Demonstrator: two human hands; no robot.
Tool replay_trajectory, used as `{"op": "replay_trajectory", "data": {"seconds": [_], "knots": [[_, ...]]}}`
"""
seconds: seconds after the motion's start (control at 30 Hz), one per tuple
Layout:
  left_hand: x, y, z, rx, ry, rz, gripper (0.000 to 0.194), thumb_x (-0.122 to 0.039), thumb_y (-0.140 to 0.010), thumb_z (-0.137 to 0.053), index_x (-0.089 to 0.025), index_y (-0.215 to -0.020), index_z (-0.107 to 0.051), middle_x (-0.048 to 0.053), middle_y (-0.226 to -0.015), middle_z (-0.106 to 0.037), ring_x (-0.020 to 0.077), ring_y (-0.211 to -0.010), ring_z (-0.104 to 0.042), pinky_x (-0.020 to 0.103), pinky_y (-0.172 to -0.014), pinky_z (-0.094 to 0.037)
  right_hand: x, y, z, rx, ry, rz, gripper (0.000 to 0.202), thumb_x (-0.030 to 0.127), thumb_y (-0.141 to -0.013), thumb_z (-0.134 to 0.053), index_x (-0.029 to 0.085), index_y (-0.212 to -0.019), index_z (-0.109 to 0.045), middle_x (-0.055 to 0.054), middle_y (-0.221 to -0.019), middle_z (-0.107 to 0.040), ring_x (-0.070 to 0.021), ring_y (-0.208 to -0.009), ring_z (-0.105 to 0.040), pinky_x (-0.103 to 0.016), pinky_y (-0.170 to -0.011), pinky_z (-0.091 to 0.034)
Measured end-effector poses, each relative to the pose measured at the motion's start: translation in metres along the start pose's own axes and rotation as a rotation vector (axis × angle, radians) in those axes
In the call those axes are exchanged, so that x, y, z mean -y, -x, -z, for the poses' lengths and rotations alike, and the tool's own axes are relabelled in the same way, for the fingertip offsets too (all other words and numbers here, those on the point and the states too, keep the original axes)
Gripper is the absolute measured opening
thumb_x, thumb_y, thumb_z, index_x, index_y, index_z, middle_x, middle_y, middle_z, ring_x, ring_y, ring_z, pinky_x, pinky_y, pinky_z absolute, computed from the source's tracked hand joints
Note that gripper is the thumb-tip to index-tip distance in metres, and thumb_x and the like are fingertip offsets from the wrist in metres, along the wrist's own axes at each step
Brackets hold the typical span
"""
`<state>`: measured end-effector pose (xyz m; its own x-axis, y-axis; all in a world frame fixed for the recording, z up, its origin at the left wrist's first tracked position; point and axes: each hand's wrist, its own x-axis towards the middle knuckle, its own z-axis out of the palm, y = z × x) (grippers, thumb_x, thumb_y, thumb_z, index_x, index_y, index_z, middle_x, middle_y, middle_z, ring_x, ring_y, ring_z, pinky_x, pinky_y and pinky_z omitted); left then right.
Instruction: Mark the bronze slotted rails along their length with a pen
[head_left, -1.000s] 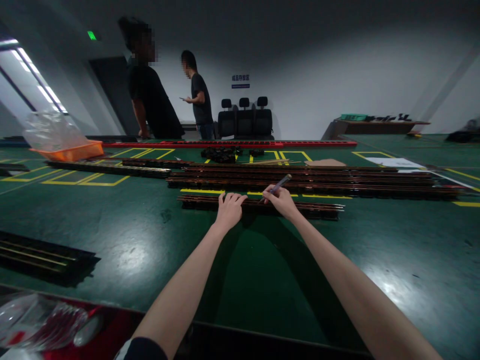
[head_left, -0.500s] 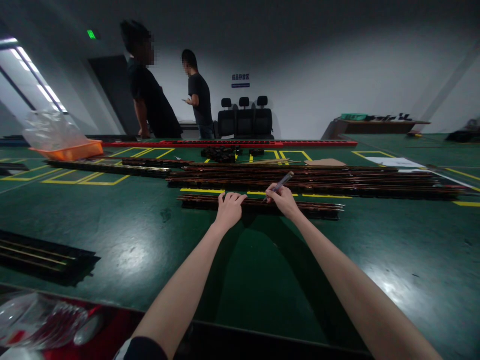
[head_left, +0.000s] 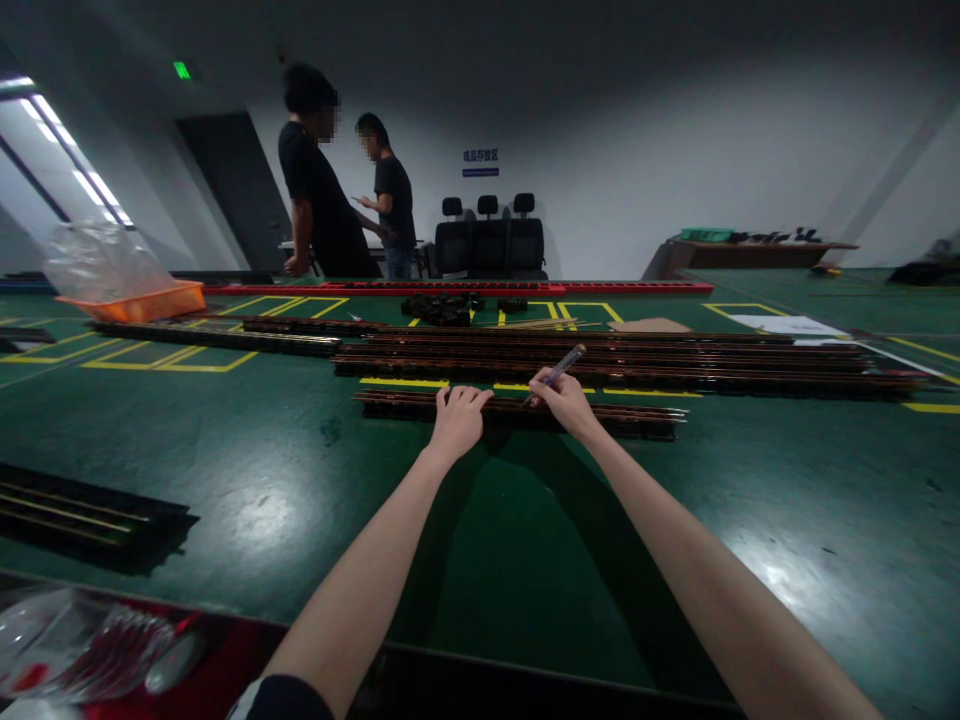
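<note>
The right hand (head_left: 564,402) pinches a slanted pen (head_left: 562,367), tip angled down at the short rail (head_left: 637,420); contact is too small to confirm. The left hand (head_left: 457,418) rests on the same rail, its grip impossible to tell. Good control probably calls for steady left-hand support and light pen pressure. The rail lies on the green counter (head_left: 540,580), just nearer than the long rails (head_left: 697,362).

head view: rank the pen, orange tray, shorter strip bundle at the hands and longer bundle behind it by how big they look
1. Longer bundle
2. Shorter bundle
3. Orange tray, though it sits farther back
4. Pen, partly hidden but clearly smallest
</note>
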<state>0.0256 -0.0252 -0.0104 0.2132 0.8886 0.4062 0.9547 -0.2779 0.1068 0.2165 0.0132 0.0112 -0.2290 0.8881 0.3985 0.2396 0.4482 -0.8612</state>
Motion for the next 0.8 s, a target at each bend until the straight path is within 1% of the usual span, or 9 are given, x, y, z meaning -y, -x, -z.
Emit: {"op": "replay_trajectory", "data": {"seconds": [0.33,0.53,0.8], "knots": [[0.001,0.0004,0.0003,0.015,0.005,0.007,0.049,-0.007,-0.082,-0.036,-0.024,-0.124,-0.056,0.007,-0.123,-0.062,0.0239,-0.118,-0.05,0.05,-0.106,-0.03,-0.0036,-0.0022,-0.0009,-0.005,-0.027,0.004,0.019,0.037,-0.075,-0.055,0.02,-0.068,-0.054,0.001,-0.055,-0.057,-0.0158,-0.057,-0.057,-0.031,-0.066,-0.047],[0.0021,0.0005,-0.0016,0.0,0.026,0.003,0.047,-0.008,-0.083,-0.036,-0.023,-0.123,-0.056,0.007,-0.122,-0.063,0.0239,-0.118,-0.05,0.05,-0.106,-0.029,-0.0032,-0.0018,0.0003,0.007,-0.012,0.012,0.018,0.036,-0.075,-0.055,0.02,-0.068,-0.055,0.001,-0.055,-0.058,-0.0167,-0.057,-0.058,-0.031,-0.066,-0.046],[0.0023,-0.0007,-0.0025,0.006,0.045,0.013,0.045,-0.01,-0.084,-0.035,-0.021,-0.123,-0.056,0.007,-0.123,-0.062,0.0239,-0.117,-0.05,0.051,-0.107,-0.029,-0.0093,-0.0052,-0.0011,-0.01,-0.026,0.012,0.018,0.035,-0.074,-0.055,0.02,-0.066,-0.055,0.002,-0.052,-0.057,-0.0164,-0.055,-0.058,-0.03,-0.065,-0.046]]}}
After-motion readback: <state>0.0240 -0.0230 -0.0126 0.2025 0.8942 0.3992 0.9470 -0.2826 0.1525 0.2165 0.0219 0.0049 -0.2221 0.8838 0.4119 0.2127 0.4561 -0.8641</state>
